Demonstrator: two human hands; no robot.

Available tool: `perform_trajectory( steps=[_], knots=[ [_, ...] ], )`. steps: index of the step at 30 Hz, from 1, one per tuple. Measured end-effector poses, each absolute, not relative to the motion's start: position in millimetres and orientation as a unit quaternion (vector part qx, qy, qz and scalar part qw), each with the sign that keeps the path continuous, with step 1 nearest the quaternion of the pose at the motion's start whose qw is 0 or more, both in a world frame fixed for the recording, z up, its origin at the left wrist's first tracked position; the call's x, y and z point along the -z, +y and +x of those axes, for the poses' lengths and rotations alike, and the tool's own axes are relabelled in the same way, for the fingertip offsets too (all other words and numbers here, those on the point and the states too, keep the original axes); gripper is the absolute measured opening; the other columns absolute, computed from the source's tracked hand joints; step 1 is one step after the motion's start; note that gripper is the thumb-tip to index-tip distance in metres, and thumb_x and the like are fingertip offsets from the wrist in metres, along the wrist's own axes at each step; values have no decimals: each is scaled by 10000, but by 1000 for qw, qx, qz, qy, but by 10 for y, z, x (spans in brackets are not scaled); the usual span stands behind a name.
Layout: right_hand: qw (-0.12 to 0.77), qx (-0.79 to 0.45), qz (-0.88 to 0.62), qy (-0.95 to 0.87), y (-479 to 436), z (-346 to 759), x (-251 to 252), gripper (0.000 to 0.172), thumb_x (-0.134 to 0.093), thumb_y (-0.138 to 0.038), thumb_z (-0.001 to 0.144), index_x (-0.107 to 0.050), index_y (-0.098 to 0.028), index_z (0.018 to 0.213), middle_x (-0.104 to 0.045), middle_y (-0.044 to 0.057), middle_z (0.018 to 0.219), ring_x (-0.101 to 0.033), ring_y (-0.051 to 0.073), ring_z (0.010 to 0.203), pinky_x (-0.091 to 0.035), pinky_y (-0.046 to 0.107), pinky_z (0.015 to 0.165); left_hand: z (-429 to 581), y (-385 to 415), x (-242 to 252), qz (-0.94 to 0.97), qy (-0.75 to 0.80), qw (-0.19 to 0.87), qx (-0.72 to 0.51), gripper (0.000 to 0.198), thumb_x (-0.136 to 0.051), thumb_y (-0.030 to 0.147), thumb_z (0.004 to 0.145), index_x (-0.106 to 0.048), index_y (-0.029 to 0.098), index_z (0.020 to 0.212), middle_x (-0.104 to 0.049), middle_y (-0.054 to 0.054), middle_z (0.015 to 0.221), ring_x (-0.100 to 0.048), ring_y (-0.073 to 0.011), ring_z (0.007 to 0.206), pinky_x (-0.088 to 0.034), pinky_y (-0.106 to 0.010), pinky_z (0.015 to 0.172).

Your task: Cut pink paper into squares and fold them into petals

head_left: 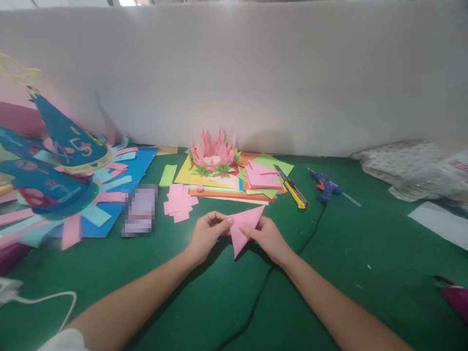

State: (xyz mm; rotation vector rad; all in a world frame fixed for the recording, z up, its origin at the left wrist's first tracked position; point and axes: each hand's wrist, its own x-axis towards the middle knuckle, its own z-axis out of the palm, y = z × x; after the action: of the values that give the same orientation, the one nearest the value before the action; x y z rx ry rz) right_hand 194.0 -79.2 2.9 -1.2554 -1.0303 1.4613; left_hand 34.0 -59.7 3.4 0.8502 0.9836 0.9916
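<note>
A folded pink paper triangle (243,239) is held up between both hands, over the green table (204,307). My left hand (210,234) pinches its left corner between thumb and fingers. On its right side my right hand (268,237) grips it, thumb on the front and fingers behind. One point of the triangle hangs down, another reaches to the upper right. Just beyond lie small pink paper pieces (179,202) and a pink paper lotus flower (214,153) with green leaves, which sits on a stack of coloured paper (234,194).
Right of the paper lie a yellow utility knife (295,194) and a blue glue gun (323,186), its black cord (261,295) running under my right arm. Blue decorated paper hats (69,141) stand at left, near a blurred-out rectangle (141,209). Plastic packaging (420,165) lies far right.
</note>
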Motion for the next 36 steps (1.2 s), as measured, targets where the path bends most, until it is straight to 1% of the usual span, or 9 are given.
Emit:
perform_trajectory(
  steps=[4, 8, 11, 13, 16, 19, 25, 31, 36],
  knots=[
    [456, -596, -511, -419, -791, 1940, -7, 420, -791, -416, 574, -694, -143, 878, -733, 79, 870, -669, 248, 811, -518, 376, 771, 334, -599, -34, 386, 436, 684, -439, 320, -789, 353, 596, -587, 120, 681, -619, 27, 652, -568, -59, 581, -503, -194, 614],
    [443, -596, -512, -431, -787, 1936, 5, 417, -793, -417, 566, -697, -144, 867, -730, 81, 863, -663, 252, 801, -512, 377, 755, 325, -598, -37, 433, 430, 678, -409, 329, -768, 377, 619, -587, 123, 727, -597, 36, 631, -542, -55, 560, -471, -179, 568],
    [442, -592, -510, -441, -786, 1932, -2, 398, -780, -426, 579, -691, -146, 848, -722, 68, 830, -650, 224, 760, -503, 347, 720, 326, -599, -26, 448, 430, 673, -403, 354, -759, 407, 617, -551, 130, 692, -580, 42, 597, -526, -60, 541, -451, -184, 551],
    [450, -584, -509, -445, -784, 1932, -8, 386, -766, -442, 591, -680, -148, 827, -705, 45, 773, -623, 185, 690, -488, 310, 662, 328, -593, -11, 441, 430, 671, -412, 368, -752, 420, 619, -527, 135, 678, -571, 46, 589, -519, -61, 537, -443, -188, 557],
    [463, -558, -517, -456, -775, 1940, -4, 344, -742, -468, 613, -632, -151, 691, -618, -11, 607, -525, 117, 547, -425, 251, 545, 329, -573, 15, 426, 433, 665, -435, 365, -737, 419, 639, -504, 140, 674, -546, 57, 570, -494, -52, 525, -415, -178, 549],
    [467, -533, -531, -464, -767, 1951, 11, 361, -724, -483, 633, -566, -160, 599, -532, -39, 522, -460, 94, 497, -380, 234, 507, 329, -558, 29, 412, 435, 663, -449, 364, -732, 410, 646, -484, 146, 673, -528, 64, 565, -476, -47, 519, -394, -172, 541],
    [468, -504, -549, -474, -775, 1956, 27, 375, -668, -521, 687, -555, -170, 621, -504, -42, 514, -436, 93, 471, -340, 229, 475, 325, -571, 11, 428, 444, 648, -447, 360, -733, 396, 637, -476, 144, 655, -518, 65, 569, -458, -42, 519, -368, -163, 525],
    [458, -499, -549, -490, -774, 1978, 52, 337, -679, -467, 690, -537, -172, 608, -483, -48, 498, -417, 90, 465, -319, 224, 470, 288, -540, 23, 477, 451, 631, -413, 309, -708, 344, 654, -471, 148, 639, -510, 64, 559, -466, -48, 509, -371, -171, 516],
    [422, -486, -540, -542, -768, 1995, 41, 319, -669, -453, 692, -542, -172, 614, -497, -38, 547, -437, 104, 515, -348, 232, 505, 279, -518, 48, 509, 433, 643, -373, 257, -719, 250, 627, -538, 147, 777, -578, 40, 665, -530, -73, 570, -415, -191, 554]
  ],
)
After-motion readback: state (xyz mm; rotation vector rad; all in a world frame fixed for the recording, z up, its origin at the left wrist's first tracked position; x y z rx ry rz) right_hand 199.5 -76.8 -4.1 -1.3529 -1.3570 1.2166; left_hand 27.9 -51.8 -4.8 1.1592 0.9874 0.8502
